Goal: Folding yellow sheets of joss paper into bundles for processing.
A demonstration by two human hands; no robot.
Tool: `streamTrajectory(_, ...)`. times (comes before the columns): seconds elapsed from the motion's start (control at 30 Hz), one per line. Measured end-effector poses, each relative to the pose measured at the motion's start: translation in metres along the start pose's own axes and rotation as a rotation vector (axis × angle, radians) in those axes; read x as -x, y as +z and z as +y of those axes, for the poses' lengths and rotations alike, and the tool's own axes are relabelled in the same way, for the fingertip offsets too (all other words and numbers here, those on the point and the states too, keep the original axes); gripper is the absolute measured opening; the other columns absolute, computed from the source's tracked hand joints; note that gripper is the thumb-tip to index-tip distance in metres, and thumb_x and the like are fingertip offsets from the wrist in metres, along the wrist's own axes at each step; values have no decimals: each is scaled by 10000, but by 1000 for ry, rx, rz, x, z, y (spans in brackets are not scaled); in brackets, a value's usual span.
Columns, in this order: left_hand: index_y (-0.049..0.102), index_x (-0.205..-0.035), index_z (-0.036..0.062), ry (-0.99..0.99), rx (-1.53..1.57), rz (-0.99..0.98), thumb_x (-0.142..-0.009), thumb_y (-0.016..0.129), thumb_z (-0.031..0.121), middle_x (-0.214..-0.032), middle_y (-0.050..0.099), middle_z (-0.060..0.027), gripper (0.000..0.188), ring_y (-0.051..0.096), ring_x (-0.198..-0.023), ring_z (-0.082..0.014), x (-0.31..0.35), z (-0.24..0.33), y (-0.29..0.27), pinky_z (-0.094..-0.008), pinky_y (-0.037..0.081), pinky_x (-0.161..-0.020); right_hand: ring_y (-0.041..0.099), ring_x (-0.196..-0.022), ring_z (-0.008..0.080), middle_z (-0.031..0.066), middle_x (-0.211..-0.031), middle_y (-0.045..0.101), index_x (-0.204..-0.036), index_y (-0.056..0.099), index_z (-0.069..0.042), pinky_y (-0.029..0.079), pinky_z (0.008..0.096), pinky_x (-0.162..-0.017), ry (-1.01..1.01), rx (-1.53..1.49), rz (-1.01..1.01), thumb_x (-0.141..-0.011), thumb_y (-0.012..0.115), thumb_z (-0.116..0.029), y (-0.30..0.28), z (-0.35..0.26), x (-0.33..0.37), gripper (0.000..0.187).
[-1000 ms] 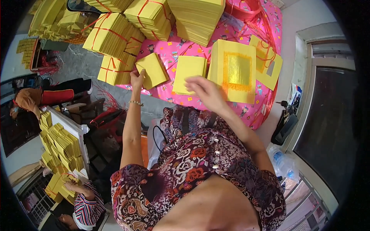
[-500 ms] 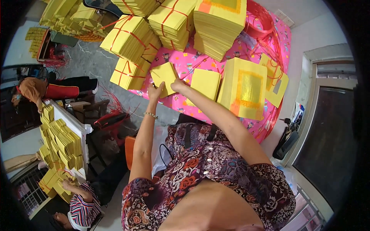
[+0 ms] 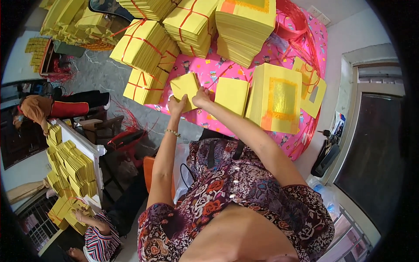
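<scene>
Wide head-worn fisheye view, downward from close above the chest (image 3: 231,231), toward hands (image 3: 201,97) and pink table (image 3: 207,67)

Both hands (image 3: 176,106) (image 3: 200,98) at yellow stack (image 3: 183,86)

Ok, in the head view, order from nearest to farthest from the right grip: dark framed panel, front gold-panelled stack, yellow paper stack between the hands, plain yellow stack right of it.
1. Yellow paper stack: immediately left of the right grip.
2. Plain yellow stack: just right.
3. Front gold-panelled stack: farther right.
4. Dark framed panel: far right.
</scene>
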State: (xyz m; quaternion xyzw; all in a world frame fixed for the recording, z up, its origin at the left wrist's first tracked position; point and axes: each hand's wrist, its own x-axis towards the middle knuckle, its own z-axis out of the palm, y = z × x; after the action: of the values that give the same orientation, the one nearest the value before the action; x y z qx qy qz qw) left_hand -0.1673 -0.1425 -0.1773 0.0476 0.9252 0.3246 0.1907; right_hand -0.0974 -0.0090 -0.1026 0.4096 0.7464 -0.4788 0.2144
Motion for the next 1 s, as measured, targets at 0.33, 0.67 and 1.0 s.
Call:
streamTrajectory(0.33, 566, -1127, -39, 103, 88, 70, -701, 698, 541, -1048, 616, -269, 732, 573, -1013, -424, 4, 20, 1, -475, 447, -887, 256, -1352, 388, 251, -1451, 261, -1446, 182, -59, 270, 433, -1095, -215, -58, -4, -775, 471, -43, -25, 6, -30, 731)
streamTrajectory(0.67, 453, -1251, -47, 52, 133, 74, -715, 688, 539, -1177, 521, -291, 829, 509, -1067, -440, -2, 21, -4, -487, 416, -918, 378, -1280, 409, 266, -1407, 314, -1411, 264, -68, 350, 451, -1042, -330, -156, -101, -818, 530, -150, -39, 7, -36, 655)
streamTrajectory(1.0, 403, -1322, 1, 694, -317, 276, -881, 532, 382, -1198, 496, -218, 597, 475, -1097, -374, 7, 108, -28, -505, 389, -871, 606, -976, 313, 176, -1049, 625, -899, 676, -11, 490, 447, -808, -622, 824, -1, -779, 575, -106, -47, 8, 94, 183)
